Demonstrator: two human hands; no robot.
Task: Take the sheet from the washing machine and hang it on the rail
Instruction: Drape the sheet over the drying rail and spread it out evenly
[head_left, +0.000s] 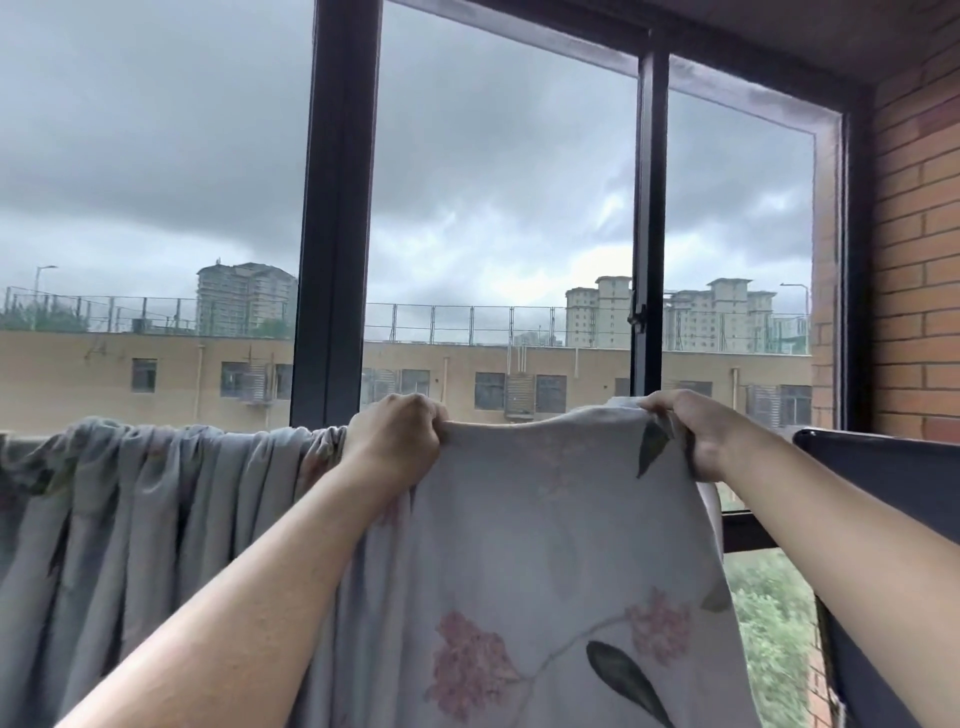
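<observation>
**Both hands grip the sheet's top edge at the window**

Two bare forearms reach up and away from the camera, the left forearm (234, 597) rising from the lower left and the right forearm (831, 519) from the lower right. The left hand (397, 439) is clenched around the upper edge of the sheet (545, 519), its fingers curled over the cloth. The right hand (691, 431) pinches the same edge further right, at the corner beside a dark printed leaf.

The sheet is pale grey-blue with pink blossoms and dark green leaves. Its top edge runs left to right, parallel to the window, so its long axis lies across the view, and the cloth falls straight down from that line. Between the hands the fabric is pulled nearly flat, with the edge dipping slightly in the middle. Left of the left hand the sheet is bunched into tight vertical folds (130, 493) and draped over a horizontal support, which the cloth hides. Whether that support is the rail cannot be told.

Behind it stands a dark window frame (337, 208) with tall panes, and a dark bar (883, 447) runs across at the right. A brick wall (919, 260) closes the right side. Outside are a long tan building (571, 374), tower blocks and heavy grey cloud.
</observation>
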